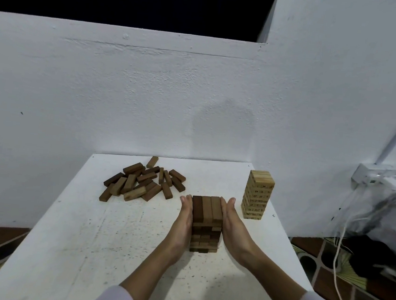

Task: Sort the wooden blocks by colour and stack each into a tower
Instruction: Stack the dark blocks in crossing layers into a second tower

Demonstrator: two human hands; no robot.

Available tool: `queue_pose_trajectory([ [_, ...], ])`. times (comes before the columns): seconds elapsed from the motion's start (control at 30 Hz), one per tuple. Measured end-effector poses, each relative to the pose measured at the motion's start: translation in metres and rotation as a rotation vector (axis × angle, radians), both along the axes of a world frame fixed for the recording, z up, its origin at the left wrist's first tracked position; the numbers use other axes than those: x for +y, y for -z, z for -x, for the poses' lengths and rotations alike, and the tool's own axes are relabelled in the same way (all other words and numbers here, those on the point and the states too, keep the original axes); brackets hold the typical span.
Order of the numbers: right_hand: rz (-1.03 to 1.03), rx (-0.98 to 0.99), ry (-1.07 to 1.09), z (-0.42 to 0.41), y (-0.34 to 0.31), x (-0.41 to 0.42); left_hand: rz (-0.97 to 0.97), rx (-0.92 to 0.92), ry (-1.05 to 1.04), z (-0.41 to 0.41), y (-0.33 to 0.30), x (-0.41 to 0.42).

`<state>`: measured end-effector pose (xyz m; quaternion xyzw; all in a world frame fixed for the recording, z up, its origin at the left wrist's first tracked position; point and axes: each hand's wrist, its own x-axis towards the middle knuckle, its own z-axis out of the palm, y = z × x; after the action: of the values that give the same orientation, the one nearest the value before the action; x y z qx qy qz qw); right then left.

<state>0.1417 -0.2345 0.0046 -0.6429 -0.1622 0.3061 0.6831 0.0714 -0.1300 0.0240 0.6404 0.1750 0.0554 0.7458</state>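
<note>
You are pressing your flat left hand (185, 218) and right hand (229, 220) against the dark tower (206, 224) (mid-table (84, 247)), loose dark blocks (143, 180) lying behind, light tower (257, 194) standing right.

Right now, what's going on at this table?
A person is squaring up a half-built tower of dark brown wooden blocks, with the left hand and right hand pressed flat against its two sides. A finished tower of light wooden blocks stands to its right. A loose pile of dark brown blocks is not yet stacked on the white table.
</note>
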Motion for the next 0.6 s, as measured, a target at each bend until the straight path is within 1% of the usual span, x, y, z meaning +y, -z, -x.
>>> queue_pose_trajectory([
  [0.17,0.000,0.003,0.013,-0.003,0.005,0.002,-0.026,0.041,0.014,0.004,-0.006,-0.001],
  [0.43,-0.011,-0.002,0.012,-0.002,0.003,-0.001,0.019,0.044,0.024,0.006,-0.007,-0.001],
  [0.6,0.017,-0.073,-0.040,-0.005,0.003,-0.007,0.053,0.057,0.045,0.010,-0.019,-0.003],
])
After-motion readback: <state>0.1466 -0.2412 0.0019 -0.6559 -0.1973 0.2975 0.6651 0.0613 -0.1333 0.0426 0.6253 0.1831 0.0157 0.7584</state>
